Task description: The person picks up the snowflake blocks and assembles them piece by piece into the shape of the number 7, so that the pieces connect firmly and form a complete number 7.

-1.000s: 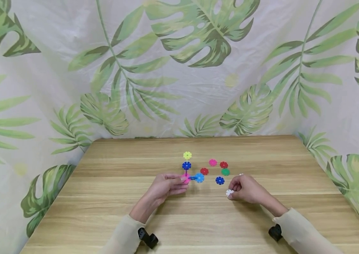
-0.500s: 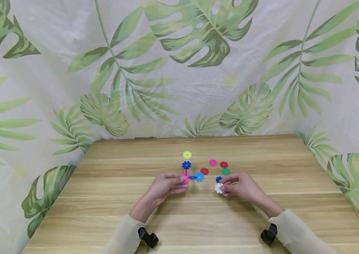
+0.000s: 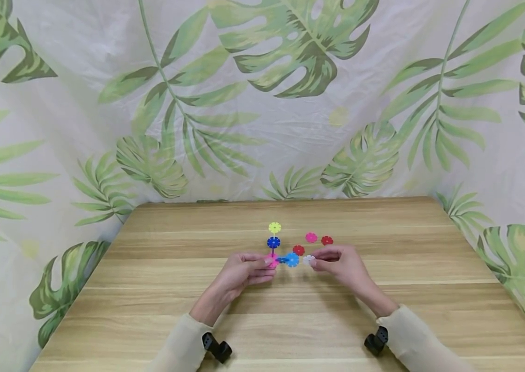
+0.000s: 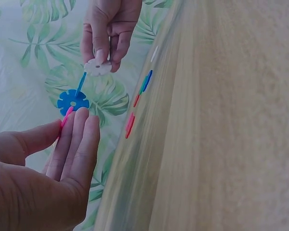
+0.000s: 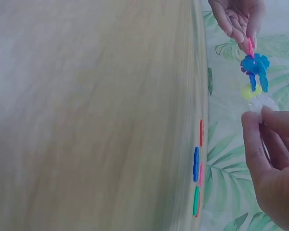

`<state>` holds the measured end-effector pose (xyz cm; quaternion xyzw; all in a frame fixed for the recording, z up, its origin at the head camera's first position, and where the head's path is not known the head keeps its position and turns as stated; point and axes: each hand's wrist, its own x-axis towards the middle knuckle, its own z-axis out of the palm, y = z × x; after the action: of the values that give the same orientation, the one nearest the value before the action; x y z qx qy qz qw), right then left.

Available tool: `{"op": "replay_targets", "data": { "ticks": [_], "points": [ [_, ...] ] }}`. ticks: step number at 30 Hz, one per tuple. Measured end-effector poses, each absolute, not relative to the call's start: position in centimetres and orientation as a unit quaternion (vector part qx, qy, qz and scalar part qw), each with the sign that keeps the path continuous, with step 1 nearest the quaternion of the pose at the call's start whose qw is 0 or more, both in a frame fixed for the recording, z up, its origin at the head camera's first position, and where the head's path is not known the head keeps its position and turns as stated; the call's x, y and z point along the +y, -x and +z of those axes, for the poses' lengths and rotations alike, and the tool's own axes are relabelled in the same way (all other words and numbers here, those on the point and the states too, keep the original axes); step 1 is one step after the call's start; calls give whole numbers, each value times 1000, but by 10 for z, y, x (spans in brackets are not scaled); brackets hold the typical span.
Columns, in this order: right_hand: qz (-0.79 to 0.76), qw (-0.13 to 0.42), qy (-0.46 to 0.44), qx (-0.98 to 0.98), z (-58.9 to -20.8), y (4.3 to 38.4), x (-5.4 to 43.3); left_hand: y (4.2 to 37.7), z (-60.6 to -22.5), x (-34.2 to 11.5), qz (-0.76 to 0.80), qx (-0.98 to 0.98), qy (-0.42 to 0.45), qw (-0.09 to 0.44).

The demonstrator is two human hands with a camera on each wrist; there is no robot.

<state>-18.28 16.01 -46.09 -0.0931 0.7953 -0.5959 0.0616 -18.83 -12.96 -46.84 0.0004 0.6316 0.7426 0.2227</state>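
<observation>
My left hand point(image 3: 262, 264) pinches the pink disc point(image 3: 271, 259) at the base of a joined snowflake-disc piece point(image 3: 273, 242), which has a blue and a yellow disc above and a light blue disc point(image 3: 292, 260) to the right. My right hand point(image 3: 316, 258) pinches a white disc point(image 3: 308, 260) and holds it against the light blue disc's right edge. The left wrist view shows the white disc point(image 4: 97, 67) meeting the thin light blue piece above the blue disc point(image 4: 73, 101). In the right wrist view the white disc point(image 5: 261, 103) sits just under the blue disc point(image 5: 254, 65).
Loose discs lie on the wooden table point(image 3: 174, 310) behind my hands: a red one point(image 3: 298, 250), a pink one point(image 3: 311, 237) and another red one point(image 3: 327, 240). The right wrist view also shows a blue disc point(image 5: 196, 163) and a green disc point(image 5: 196, 199). Leaf-print cloth surrounds the table.
My right hand has carried the white disc left and slightly away from me, up to the light blue disc. It now covers the loose blue and green discs. The left hand stayed put.
</observation>
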Motion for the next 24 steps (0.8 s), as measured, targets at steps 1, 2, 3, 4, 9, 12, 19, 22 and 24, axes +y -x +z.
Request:
{"op": "replay_targets", "data": {
  "ticks": [1,2,3,4,9,12,19,22,24],
  "points": [
    [-591,56,91,799,-461,183,158,188,-469,-129,743,632,-1,223],
    [-586,50,89,804,-461,183,157,188,-468,-129,743,631,0,223],
    [-582,45,88,807,-461,183,155,188,-468,-129,743,631,1,223],
    [-579,39,87,810,-462,183,153,188,-468,-128,743,631,2,223],
    [-562,12,103,820,-462,183,149,188,-468,-127,741,633,8,222],
    [-552,2,113,826,-462,183,147,188,-469,-126,738,638,9,219],
    [-531,-7,123,838,-461,180,143,185,-471,-123,730,652,15,204],
    [-528,-4,122,840,-461,179,141,184,-471,-122,729,655,21,195],
    [-528,-2,118,841,-462,179,140,184,-472,-121,730,656,28,190]
  ]
}}
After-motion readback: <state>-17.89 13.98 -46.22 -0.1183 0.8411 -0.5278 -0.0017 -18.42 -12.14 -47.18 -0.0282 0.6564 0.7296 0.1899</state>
